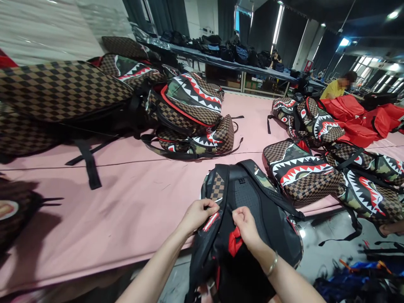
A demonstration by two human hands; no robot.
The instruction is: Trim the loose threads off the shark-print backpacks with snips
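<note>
A black-backed backpack (249, 198) with checkered and camouflage panels lies in front of me, back panel up, at the table's near edge. My left hand (202, 214) pinches the edge of its left shoulder strap (224, 185), beside a red and white printed patch. My right hand (244, 223) is closed over the back panel just right of that strap; what its fingertips hold is too small to make out. Red fabric (235, 242) shows just below the right hand. The backpack's lower part hangs toward me, over the table edge.
Checkered shark-mouth backpacks lie piled on the pink-covered table (142, 202), at left (63, 88), centre (192, 101) and right (303, 170). Red bags (356, 113) lie farther right near a person in yellow (334, 88). Blue and black items (356, 277) are heaped at lower right.
</note>
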